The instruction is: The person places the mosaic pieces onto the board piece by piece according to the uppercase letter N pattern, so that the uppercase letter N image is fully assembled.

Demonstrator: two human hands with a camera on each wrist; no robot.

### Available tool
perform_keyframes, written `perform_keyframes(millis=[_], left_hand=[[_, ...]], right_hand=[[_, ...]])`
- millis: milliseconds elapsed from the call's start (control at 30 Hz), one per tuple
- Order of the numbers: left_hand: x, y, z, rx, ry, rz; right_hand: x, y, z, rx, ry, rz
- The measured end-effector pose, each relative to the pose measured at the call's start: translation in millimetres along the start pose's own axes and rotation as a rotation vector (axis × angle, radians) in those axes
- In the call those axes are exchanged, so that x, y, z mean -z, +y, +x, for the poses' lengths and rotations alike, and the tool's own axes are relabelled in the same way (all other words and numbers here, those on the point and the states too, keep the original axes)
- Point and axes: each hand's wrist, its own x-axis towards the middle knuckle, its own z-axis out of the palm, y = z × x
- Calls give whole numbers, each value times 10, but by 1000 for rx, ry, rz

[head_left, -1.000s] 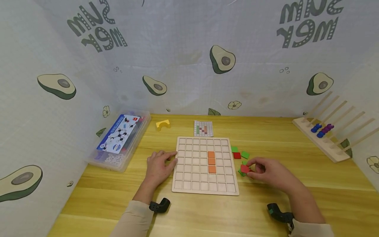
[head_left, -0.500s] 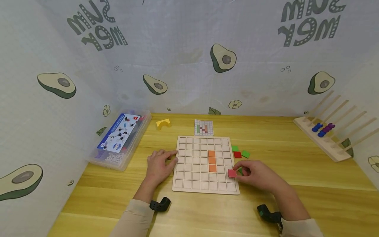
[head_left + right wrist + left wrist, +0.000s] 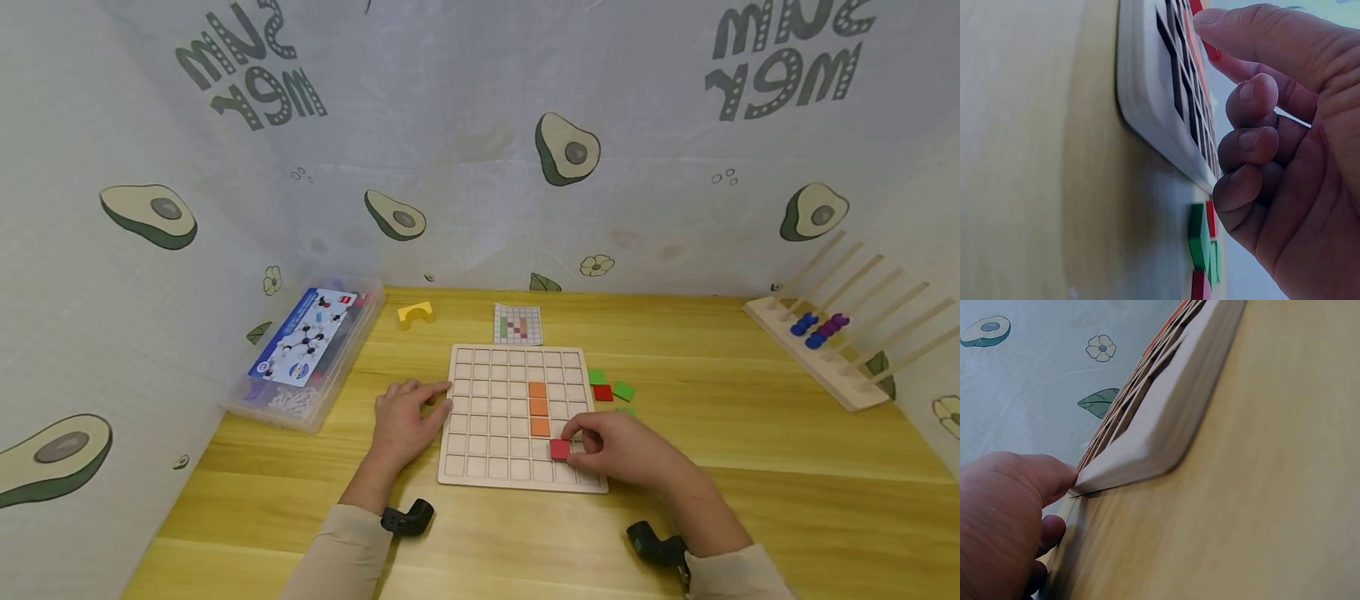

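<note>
A square wooden grid board (image 3: 521, 485) lies on the table, with three orange tiles (image 3: 538, 407) standing in one column of its cells. My right hand (image 3: 618, 450) pinches a red square tile (image 3: 559, 449) between thumb and index finger, over the lower right cells. In the right wrist view the red tile (image 3: 1211, 51) shows past the thumb, and the other fingers curl inward. At the board's left edge my left hand (image 3: 405, 421) rests, thumb and index finger touching the side. The left wrist view shows the thumb against the board's edge (image 3: 1122, 465).
Loose green tiles (image 3: 623, 391) and a red tile (image 3: 603, 392) lie right of the board, some hidden behind my right hand. Behind it sits a printed pattern card (image 3: 517, 310). A yellow arch block (image 3: 416, 314), a plastic box (image 3: 303, 350) and a pegged bead stand (image 3: 810, 350) stand farther out.
My right hand has carried the red tile leftward from the loose tiles to over the board's lower right cells. The left hand stays at the board's edge.
</note>
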Motion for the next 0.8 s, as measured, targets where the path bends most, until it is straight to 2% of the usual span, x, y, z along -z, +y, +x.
perform_keyframes(millis=[300,800], left_hand=[[6,21,-2,5,-6,-4],[8,21,-2,14,-9,-7]], right_hand=[[-92,-89,65,24,9,-14],[-160,-131,126,4,28,-37]])
